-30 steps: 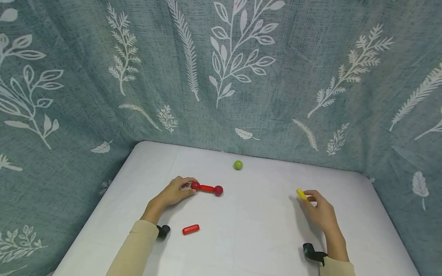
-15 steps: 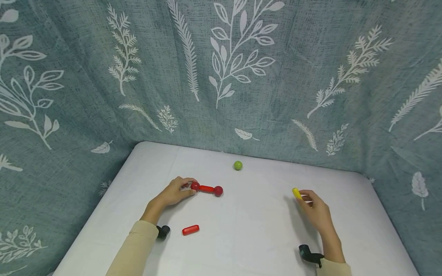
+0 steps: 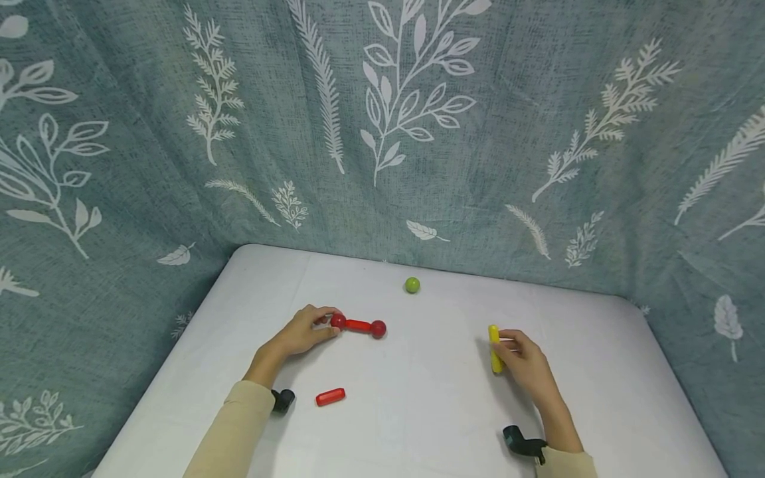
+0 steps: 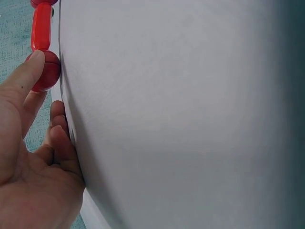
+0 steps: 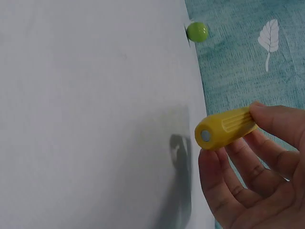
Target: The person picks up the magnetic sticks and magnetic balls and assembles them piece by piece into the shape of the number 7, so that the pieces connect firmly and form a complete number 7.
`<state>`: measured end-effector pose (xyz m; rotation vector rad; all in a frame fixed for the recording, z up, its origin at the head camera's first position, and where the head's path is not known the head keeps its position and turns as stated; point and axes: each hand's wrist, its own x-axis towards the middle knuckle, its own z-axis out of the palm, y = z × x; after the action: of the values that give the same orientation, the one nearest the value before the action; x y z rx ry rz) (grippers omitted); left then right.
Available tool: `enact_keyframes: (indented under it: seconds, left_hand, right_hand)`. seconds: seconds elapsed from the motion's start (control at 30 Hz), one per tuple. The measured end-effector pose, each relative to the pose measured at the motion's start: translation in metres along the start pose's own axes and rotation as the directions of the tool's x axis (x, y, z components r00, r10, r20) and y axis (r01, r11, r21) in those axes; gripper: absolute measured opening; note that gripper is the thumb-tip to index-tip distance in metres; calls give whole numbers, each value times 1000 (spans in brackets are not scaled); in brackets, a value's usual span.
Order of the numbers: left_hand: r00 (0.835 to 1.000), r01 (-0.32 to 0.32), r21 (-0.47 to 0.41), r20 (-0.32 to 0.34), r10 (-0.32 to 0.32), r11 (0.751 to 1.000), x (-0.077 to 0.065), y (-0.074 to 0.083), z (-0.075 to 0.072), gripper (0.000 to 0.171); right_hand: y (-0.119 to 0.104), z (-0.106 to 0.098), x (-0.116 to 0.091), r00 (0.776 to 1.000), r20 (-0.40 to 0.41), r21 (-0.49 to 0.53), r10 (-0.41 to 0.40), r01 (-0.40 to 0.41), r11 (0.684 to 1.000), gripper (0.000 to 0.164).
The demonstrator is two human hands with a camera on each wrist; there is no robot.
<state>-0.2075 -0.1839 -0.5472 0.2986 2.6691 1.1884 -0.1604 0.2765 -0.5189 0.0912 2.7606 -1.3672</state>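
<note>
My left hand (image 3: 305, 330) pinches a dark red ball (image 4: 47, 74) between thumb and fingers on the left side of the table. That ball is joined to a bright red rod (image 3: 358, 326), whose other end carries a second red ball (image 3: 378, 329). On the right, my right hand (image 3: 526, 362) holds a yellow rod (image 5: 226, 126) by thumb and fingertips, a little above the white surface. A round silvery spot shows in the rod's near end in the right wrist view. In the head view this rod points nearly away from me.
A green ball (image 3: 412, 285) sits near the far edge of the white table (image 3: 430, 411). Nearer to me lies a loose red rod (image 3: 331, 397), right of the left wrist. A teal leaf-patterned cloth (image 3: 335, 119) hangs around the table's back and sides.
My right hand has moved left across the table with the yellow rod, which has turned so more of its length shows. The left hand and the red pieces have stayed in place.
</note>
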Motion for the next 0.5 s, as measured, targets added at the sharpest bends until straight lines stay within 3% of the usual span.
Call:
enact_keyframes:
  seconds: [0.5]
  left_hand:
    - [1000, -3, -9, 6, 3, 1000, 1, -3, 0, 36]
  right_hand:
    - [-11, 35, 2, 999, 42, 197, -14, 6, 980, 35]
